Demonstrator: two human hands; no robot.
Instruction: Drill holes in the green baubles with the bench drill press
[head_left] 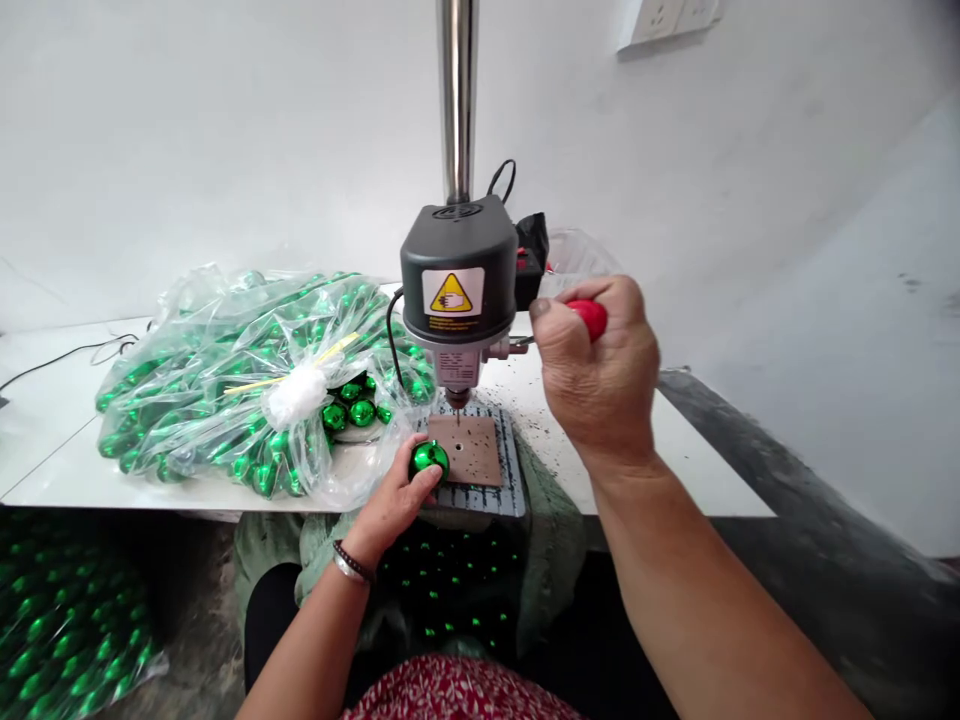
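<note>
Between the thumb and fingers of my left hand (397,490) is a shiny green bauble (430,460), held at the left edge of a brown board (480,455). The board lies on the grey slotted base (512,490) of a drill press (459,270), and a small hole shows in it. Above the board points a thin drill bit (458,414), apart from the bauble. My right hand (600,365) is closed round the red knob (589,318) of the press's feed lever, at the right of the black motor housing.
A clear plastic bag (225,380) full of green baubles lies open on the white table (697,470) at left. Dark shavings litter the table by the press. Below hangs a green sack (555,530) with baubles inside. Another bauble bag (67,620) stands lower left.
</note>
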